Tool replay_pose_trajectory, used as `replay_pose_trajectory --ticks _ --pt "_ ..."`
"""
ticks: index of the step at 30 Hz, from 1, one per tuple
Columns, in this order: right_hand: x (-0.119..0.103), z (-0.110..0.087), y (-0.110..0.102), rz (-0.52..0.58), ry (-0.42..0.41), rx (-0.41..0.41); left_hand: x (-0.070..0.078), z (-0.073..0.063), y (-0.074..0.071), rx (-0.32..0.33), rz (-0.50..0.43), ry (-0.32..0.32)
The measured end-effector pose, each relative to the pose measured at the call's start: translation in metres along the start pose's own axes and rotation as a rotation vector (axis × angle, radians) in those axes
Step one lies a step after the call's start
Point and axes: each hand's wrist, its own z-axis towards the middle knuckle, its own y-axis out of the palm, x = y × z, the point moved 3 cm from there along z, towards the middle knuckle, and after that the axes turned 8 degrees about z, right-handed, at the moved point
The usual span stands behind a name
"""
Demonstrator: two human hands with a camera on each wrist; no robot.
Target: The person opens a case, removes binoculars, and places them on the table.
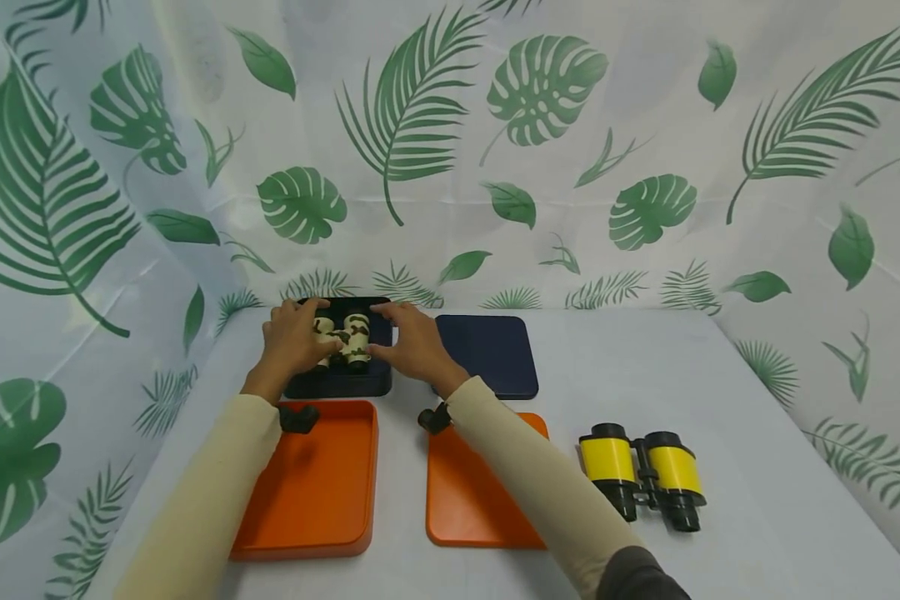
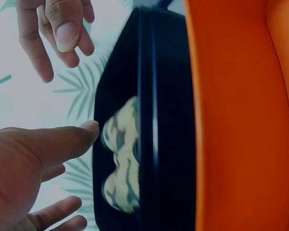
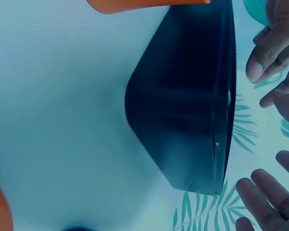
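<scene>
Camouflage-patterned binoculars (image 1: 357, 333) lie inside a dark box (image 1: 337, 385) at the back left of the table. Over the box's left side is my left hand (image 1: 288, 343), its thumb reaching across part of the binoculars in the head view. My right hand (image 1: 417, 346) is at the right side of the box, thumb and fingers spread apart. The left wrist view shows the binoculars (image 2: 123, 137) low in the box, with the left thumb (image 2: 62, 142) apart from them. Both hands' fingers are loose and hold nothing.
A dark lid (image 1: 487, 354) lies right of the dark box. In front are an orange box (image 1: 322, 475) and an orange lid (image 1: 472, 500), partly under my forearms. Yellow and black binoculars (image 1: 675, 469) lie at the right. A leaf-patterned curtain (image 1: 435, 233) borders the table.
</scene>
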Motion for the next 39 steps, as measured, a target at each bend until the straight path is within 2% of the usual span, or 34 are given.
replay_pose_trajectory --ticks 9,17,28,32,39 --pt "-0.003 0.016 0.020 -0.092 0.031 -0.064 -0.020 0.001 0.008 -0.041 0.061 -0.013" --pt "-0.007 0.022 0.032 -0.129 0.039 -0.088 -0.023 0.002 0.015 -0.042 0.123 -0.020" --pt "-0.006 0.030 0.044 -0.174 0.069 -0.112 -0.034 0.006 0.025 -0.115 0.065 -0.015" --pt "-0.007 0.033 0.046 -0.207 0.085 -0.122 -0.034 0.009 0.025 -0.131 0.068 0.001" --pt "-0.007 0.038 0.052 -0.278 0.113 -0.150 -0.031 0.011 0.028 -0.202 0.054 0.017"
